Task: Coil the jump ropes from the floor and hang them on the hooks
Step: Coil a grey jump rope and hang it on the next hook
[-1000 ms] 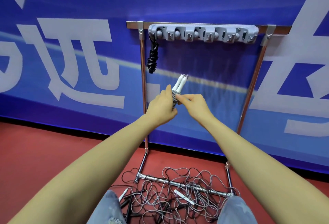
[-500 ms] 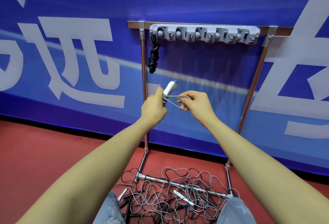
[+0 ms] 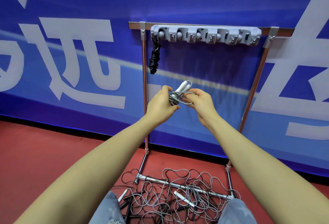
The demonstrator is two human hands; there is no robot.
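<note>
A grey jump rope (image 3: 178,96) with white handles is bundled into a coil at chest height in front of the rack. My left hand (image 3: 161,105) grips the coiled part from the left. My right hand (image 3: 200,101) pinches a loose loop of the grey cord on the right side. The white handles stick up between both hands. Above, a grey hook rail (image 3: 205,35) spans the metal rack, and a coiled black rope (image 3: 154,57) hangs from its leftmost hook. A tangle of grey and black ropes (image 3: 178,200) lies on the floor.
The chrome rack frame (image 3: 144,84) stands against a blue banner wall, with its base bar (image 3: 185,186) lying under the tangled ropes. The floor is red. My knees in jeans show at the bottom edge, close to the rope pile.
My right hand pulled a loop of grey cord out and round the bundle. The handles tilted right, and both hands dropped slightly.
</note>
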